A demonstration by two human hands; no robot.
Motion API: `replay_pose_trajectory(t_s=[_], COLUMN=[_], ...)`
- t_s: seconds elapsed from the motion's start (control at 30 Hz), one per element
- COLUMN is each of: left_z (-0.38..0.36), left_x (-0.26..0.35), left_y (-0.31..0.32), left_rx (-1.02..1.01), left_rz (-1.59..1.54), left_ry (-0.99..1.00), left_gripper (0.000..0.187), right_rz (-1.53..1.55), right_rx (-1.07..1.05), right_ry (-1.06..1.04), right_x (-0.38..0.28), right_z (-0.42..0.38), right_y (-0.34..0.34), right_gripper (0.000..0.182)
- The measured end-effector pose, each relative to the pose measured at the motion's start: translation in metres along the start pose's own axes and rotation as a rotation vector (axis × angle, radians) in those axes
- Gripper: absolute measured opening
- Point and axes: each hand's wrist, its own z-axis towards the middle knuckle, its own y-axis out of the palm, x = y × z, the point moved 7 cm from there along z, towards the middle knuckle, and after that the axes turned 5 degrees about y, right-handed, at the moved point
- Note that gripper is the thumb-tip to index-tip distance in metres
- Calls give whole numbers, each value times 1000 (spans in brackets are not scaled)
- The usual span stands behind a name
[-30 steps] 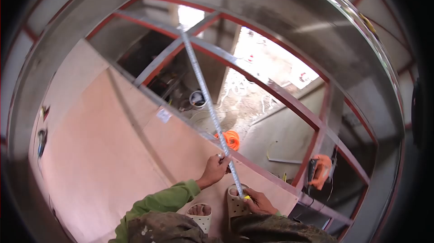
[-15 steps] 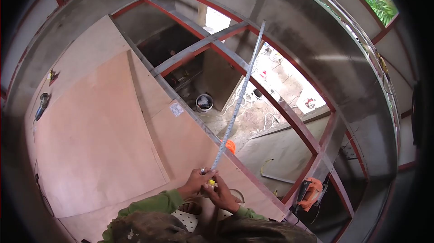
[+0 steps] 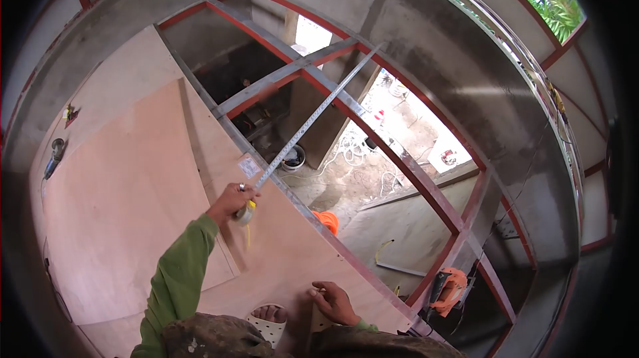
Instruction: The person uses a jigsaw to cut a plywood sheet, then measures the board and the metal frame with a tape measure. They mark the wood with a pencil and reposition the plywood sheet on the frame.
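Observation:
My left hand (image 3: 231, 202) is closed around a tape measure (image 3: 245, 214), whose silver and yellow case shows below the fingers. A yellow strap hangs from it. The pale blade (image 3: 316, 116) reaches out over the open steel frame, and its far end lies by the far red beam (image 3: 413, 83) and the grey wall. Low over the plywood, near my knees, my right hand (image 3: 335, 302) holds nothing, with its thumb and fingers apart. A sticker (image 3: 249, 166) lies on the plywood edge beside the blade.
Plywood sheets (image 3: 133, 191) cover the left side, with a power tool (image 3: 54, 157) on them. Openings between the red-edged beams (image 3: 399, 152) drop to a lower floor with a bucket (image 3: 293, 158) and cables. An orange tool (image 3: 452, 289) sits on the frame at right.
My left hand has moved up and left with the tape measure, and the blade now slants further left. My right hand has let go and dropped lower.

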Motion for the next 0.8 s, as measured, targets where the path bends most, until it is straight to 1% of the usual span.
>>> replay_pose_trajectory(t_s=[0.03, 0.07, 0.13, 0.17, 0.2, 0.27, 0.37, 0.43, 0.67, 0.73, 0.77, 0.8], left_z=[8, 16, 33, 37, 40, 49, 65, 74, 83, 86, 87, 88], left_x=[3, 3, 8, 17, 26, 36, 43, 47, 53, 51, 47, 50], left_y=[-9, -17, -31, -34, -39, -45, -51, -49, -39, -43, -45, -46], left_rx=[23, 23, 29, 30, 45, 63, 111, 129, 126, 137, 146, 198], left_rz=[89, 85, 144, 143, 188, 233, 319, 321, 351, 467, 468, 557], left_ry=[22, 14, 64, 56, 64, 65, 107, 150, 169, 201, 190, 235], left_gripper=[21, 21, 22, 22, 21, 20, 22, 25, 24, 24, 24, 25], right_rz=[84, 169, 185, 202, 205, 13, -23, -2, 74, 74, 73, 74], right_rx=[44, 86, 52, 23, 17, 29, 9, 6, -5, -6, 5, -8], right_ry=[8, 18, 63, 102, 109, 5, -16, 14, 71, 67, 59, 58], right_x=[10, 20, 20, 18, 14, -3, -8, -5, -7, -14, -16, -14], right_z=[-1, -3, -6, -7, -8, -8, -7, -7, -8, -6, -5, -5], right_y=[-1, -3, -8, -10, -12, -16, -16, -16, -20, -22, -23, -20], right_gripper=[41, 38, 36, 34, 34, 30, 27, 26, 26, 27, 28, 28])
